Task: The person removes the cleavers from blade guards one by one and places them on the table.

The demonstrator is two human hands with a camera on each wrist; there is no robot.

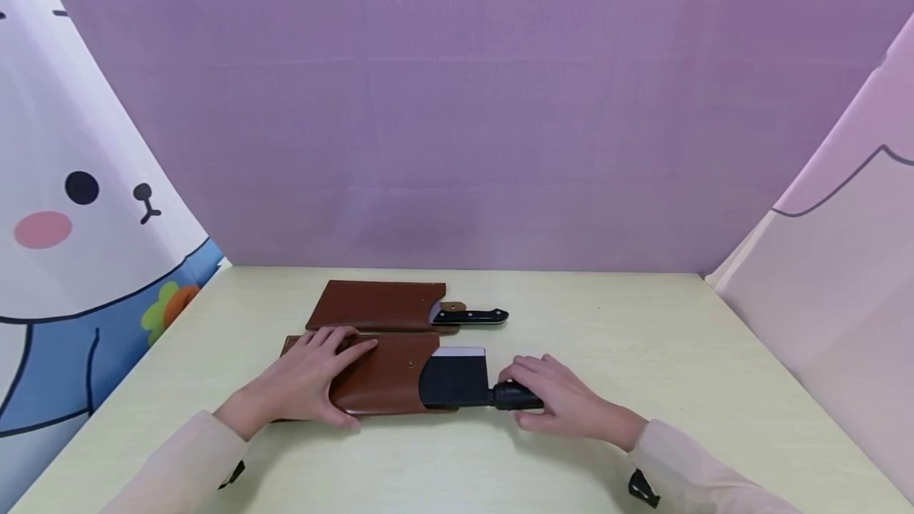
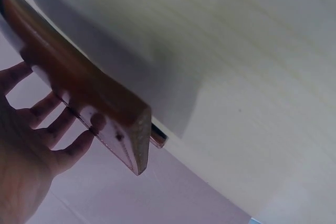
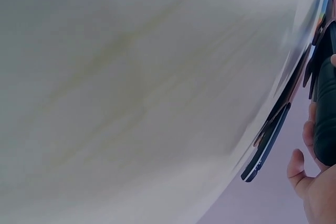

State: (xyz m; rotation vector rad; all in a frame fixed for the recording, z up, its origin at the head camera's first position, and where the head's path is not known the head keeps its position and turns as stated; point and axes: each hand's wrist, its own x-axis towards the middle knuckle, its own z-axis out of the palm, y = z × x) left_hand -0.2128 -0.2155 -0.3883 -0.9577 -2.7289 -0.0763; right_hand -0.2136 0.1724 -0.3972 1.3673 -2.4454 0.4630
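A brown leather sheath [image 1: 389,375] lies at the front of the table with a cleaver [image 1: 457,379] partly inside it. The cleaver's black blade with its pale edge shows at the sheath's right-hand mouth. My left hand [image 1: 310,379] holds the sheath near its left end, fingers spread over the top and thumb at the near edge. In the left wrist view, the fingertips touch the sheath [image 2: 105,108]. With my right hand [image 1: 557,399] I grip the cleaver's black handle [image 1: 516,396], also seen as a ribbed grip [image 3: 325,124] in the right wrist view.
Just behind lies a second brown sheath [image 1: 378,305], with a black riveted knife handle [image 1: 474,316] sticking out to the right. The pale table [image 1: 628,316] ends at a purple backdrop [image 1: 500,141]. Printed cloth [image 1: 93,276] hangs at the left.
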